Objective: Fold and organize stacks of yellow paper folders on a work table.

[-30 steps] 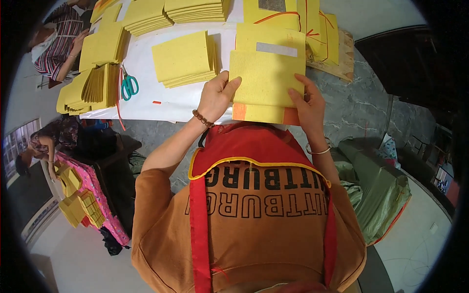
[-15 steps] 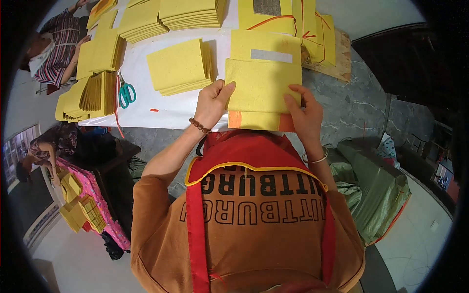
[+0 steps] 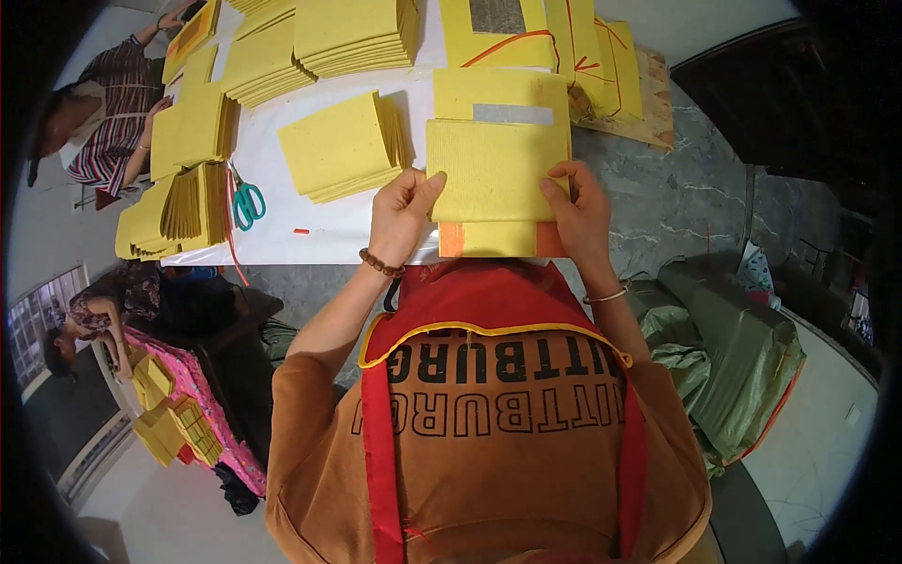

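Note:
My left hand (image 3: 406,211) pinches the left edge of a yellow paper sheet (image 3: 493,169), thumb on top. My right hand (image 3: 581,202) has its thumb on the sheet's right edge, with its fingers curled behind. Whether this is one sheet or a thin stack I cannot tell. Below its near edge shows yellow paper with orange patches (image 3: 489,240) at both sides. Just beyond lies yellow paper with a silver rectangle (image 3: 512,115), partly covered by the held sheet. Left of my left hand, a small stack of folded yellow paper (image 3: 338,146) lies on the white-covered table (image 3: 268,197).
Teal-handled scissors (image 3: 248,205) and a small red strip (image 3: 301,231) lie to the left. More yellow stacks (image 3: 352,33) stand at the back, and red-tied bundles (image 3: 601,70) at the far right. Two other people (image 3: 117,113) work on the left. Green sacking (image 3: 728,362) stands at right.
My right hand's fingers have closed in at the sheet's right edge. The whole view has shifted, with the table now a little lower in it. My left hand keeps its pinch.

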Demonstrator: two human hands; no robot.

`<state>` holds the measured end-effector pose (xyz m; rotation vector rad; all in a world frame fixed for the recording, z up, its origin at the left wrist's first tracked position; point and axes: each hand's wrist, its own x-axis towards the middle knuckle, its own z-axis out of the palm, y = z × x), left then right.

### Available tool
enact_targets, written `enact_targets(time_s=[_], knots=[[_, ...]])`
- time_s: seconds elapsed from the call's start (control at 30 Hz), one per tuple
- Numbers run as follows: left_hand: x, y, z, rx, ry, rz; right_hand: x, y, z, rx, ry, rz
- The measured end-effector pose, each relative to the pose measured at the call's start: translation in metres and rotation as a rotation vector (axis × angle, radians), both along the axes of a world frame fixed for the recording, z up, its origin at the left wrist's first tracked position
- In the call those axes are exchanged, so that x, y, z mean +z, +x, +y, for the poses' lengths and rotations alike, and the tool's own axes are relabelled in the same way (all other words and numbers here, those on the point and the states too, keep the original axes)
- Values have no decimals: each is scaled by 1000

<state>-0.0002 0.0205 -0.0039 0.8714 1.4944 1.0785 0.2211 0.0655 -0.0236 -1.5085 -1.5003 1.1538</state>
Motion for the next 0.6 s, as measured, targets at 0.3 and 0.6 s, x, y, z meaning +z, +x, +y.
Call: enact_targets(time_s=[0.3,0.6], knots=[[5,3,3,32,-68,37,-6,-3,3,-26,58,0],[34,40,7,-717,820,1287,8,-3,3,-8,-22,-123]])
